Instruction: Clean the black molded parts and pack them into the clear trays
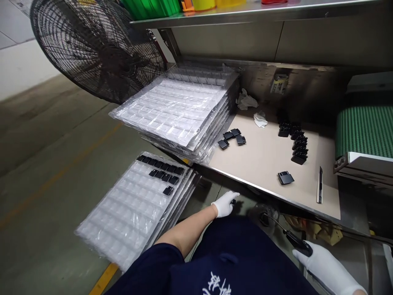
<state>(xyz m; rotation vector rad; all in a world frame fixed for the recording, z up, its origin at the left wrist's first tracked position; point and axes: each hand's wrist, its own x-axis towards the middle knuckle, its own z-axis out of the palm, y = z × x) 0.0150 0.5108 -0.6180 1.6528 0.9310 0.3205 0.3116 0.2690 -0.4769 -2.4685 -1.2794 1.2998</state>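
Observation:
My left hand (224,204), in a white glove, is closed at the front edge of the bench with a small black plastic part (233,202) in its fingers; most of that part is hidden. Lower right, my white-gloved right hand (321,262) wraps round a black-handled tool with a thin metal shaft (297,243). Beyond the hands, a single black plastic part (285,178) lies on the beige bench top (254,159). To the left, a clear blister tray (123,217) on a stack carries several black parts in its far rows.
A tall stack of wrapped trays (181,106) covers the bench's left end. Several black parts (299,149) stand in a row near a slim cutter-like tool (319,185). A green conveyor belt (365,131) borders the right, a large fan (101,53) the far left. A shelf (260,14) overhangs.

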